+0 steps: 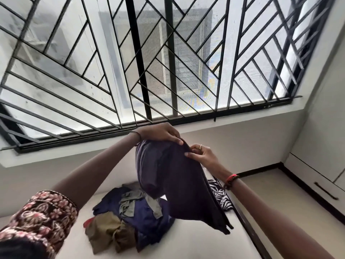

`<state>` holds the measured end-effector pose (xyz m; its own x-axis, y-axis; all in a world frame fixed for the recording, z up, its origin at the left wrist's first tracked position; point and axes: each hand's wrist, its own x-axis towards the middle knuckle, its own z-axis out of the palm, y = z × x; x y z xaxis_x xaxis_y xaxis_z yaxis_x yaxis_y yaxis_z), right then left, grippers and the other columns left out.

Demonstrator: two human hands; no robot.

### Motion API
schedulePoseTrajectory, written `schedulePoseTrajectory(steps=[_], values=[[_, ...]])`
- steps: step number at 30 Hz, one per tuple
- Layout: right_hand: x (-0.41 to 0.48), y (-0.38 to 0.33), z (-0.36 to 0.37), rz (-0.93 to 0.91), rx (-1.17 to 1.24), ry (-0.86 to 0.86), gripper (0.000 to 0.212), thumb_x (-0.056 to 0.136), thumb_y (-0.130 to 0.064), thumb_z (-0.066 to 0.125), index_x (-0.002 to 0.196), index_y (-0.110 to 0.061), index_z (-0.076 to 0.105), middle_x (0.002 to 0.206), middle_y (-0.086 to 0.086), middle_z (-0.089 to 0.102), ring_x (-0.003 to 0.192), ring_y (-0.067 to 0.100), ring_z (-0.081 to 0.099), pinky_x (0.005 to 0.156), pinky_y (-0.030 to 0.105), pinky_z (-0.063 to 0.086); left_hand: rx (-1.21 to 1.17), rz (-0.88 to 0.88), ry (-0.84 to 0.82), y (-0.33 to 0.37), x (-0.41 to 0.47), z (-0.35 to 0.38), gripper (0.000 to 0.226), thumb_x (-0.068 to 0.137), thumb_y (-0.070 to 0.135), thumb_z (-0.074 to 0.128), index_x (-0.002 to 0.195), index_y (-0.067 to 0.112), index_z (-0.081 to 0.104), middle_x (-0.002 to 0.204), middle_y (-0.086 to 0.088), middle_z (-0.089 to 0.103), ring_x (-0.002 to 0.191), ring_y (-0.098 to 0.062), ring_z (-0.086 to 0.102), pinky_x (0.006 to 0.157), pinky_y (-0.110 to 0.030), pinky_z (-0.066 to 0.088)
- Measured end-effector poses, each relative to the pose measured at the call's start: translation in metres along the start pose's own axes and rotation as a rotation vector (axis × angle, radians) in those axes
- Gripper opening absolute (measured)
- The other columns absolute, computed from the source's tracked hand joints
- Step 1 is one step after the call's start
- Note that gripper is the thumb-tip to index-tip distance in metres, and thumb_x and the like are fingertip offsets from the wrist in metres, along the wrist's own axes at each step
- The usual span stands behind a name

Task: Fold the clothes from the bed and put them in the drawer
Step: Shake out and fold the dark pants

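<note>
The left hand and right hand grip the dark cloth up high, fingers tight, the pile at 7 o'clock; I think it needs folding next.

- Strong daylight pours through the window; the glass is washed out, near white.
- Bars read as dark silhouettes, smeared with blur at the left.
- Cloth is backlit, its near side dim.
- Wide-angle bend slants lines at the edges.

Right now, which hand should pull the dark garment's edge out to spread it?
Likely the right hand: it pinches the edge of the dark garment; the left hand grips its bunched top.
</note>
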<state>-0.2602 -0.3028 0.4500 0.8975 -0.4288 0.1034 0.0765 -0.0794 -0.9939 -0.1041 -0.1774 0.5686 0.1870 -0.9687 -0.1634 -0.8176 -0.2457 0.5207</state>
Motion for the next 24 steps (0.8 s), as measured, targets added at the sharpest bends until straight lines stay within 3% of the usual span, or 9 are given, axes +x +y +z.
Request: schedulePoseTrajectory(steps=[3,5,7,9,12,18,24], values=[[-0.006,0.022,-0.002,0.037,-0.126,0.033,0.017,0.085,-0.001,0.065,0.097,-0.013,0.066,0.080,-0.006,0.070,0.073,0.006,0.065,0.068,0.019,0.052,0.005,0.019,0.064,0.001,-0.003,-0.014,0.012,0.086,0.038,0.067,0.079,0.030,0.071,0.072,0.014,0.066,0.067,0.004,0.057,0.064,-0.011,0.043],[-0.007,0.041,-0.004,0.056,-0.319,0.112,0.021,0.084,-0.003,0.063,0.086,-0.024,0.064,0.074,-0.012,0.067,0.072,0.010,0.062,0.067,0.024,0.052,-0.014,0.016,0.101,0.002,-0.006,-0.024,0.012,0.085,0.039,0.067,0.080,0.029,0.073,0.073,0.013,0.068,0.068,0.003,0.059,0.064,-0.012,0.044],[-0.008,0.057,-0.004,0.052,-0.512,0.199,0.016,0.079,-0.009,0.061,0.086,-0.023,0.060,0.074,-0.008,0.065,0.070,0.013,0.060,0.066,0.027,0.049,-0.027,0.010,0.152,0.004,-0.010,-0.036,0.014,0.084,0.038,0.068,0.084,0.026,0.074,0.073,0.012,0.069,0.068,0.003,0.060,0.063,-0.012,0.046],[-0.010,0.072,-0.003,0.060,-0.514,0.301,0.020,0.080,-0.010,0.060,0.098,-0.016,0.059,0.081,0.003,0.069,0.073,0.019,0.062,0.068,0.034,0.049,-0.067,0.020,0.208,0.004,-0.016,-0.047,0.015,0.083,0.036,0.069,0.080,0.022,0.073,0.070,0.010,0.068,0.065,0.001,0.059,0.060,-0.014,0.045],[-0.016,0.082,-0.006,0.108,-0.497,0.416,0.010,0.086,-0.003,0.055,0.096,-0.005,0.056,0.080,0.011,0.065,0.069,0.023,0.054,0.061,0.030,0.037,-0.158,0.016,0.303,0.001,-0.027,-0.059,0.017,0.079,0.035,0.070,0.078,0.019,0.072,0.069,0.010,0.067,0.063,0.001,0.059,0.058,-0.012,0.046],[-0.014,0.090,-0.023,0.120,-0.554,0.513,0.013,0.081,0.003,0.053,0.073,-0.005,0.061,0.067,0.008,0.053,0.067,0.024,0.047,0.056,0.024,0.023,-0.170,-0.018,0.406,-0.013,-0.040,-0.073,0.024,0.077,0.039,0.071,0.085,0.017,0.075,0.083,0.001,0.072,0.073,-0.001,0.062,0.067,-0.010,0.048],[-0.024,0.098,-0.047,0.221,-0.584,0.509,0.014,0.084,-0.004,0.057,0.092,-0.010,0.067,0.080,0.009,0.066,0.079,0.023,0.060,0.059,0.024,0.027,-0.315,-0.058,0.519,-0.026,-0.055,-0.085,0.019,0.079,0.034,0.072,0.085,0.015,0.075,0.078,0.003,0.072,0.071,-0.005,0.064,0.069,-0.018,0.052]])
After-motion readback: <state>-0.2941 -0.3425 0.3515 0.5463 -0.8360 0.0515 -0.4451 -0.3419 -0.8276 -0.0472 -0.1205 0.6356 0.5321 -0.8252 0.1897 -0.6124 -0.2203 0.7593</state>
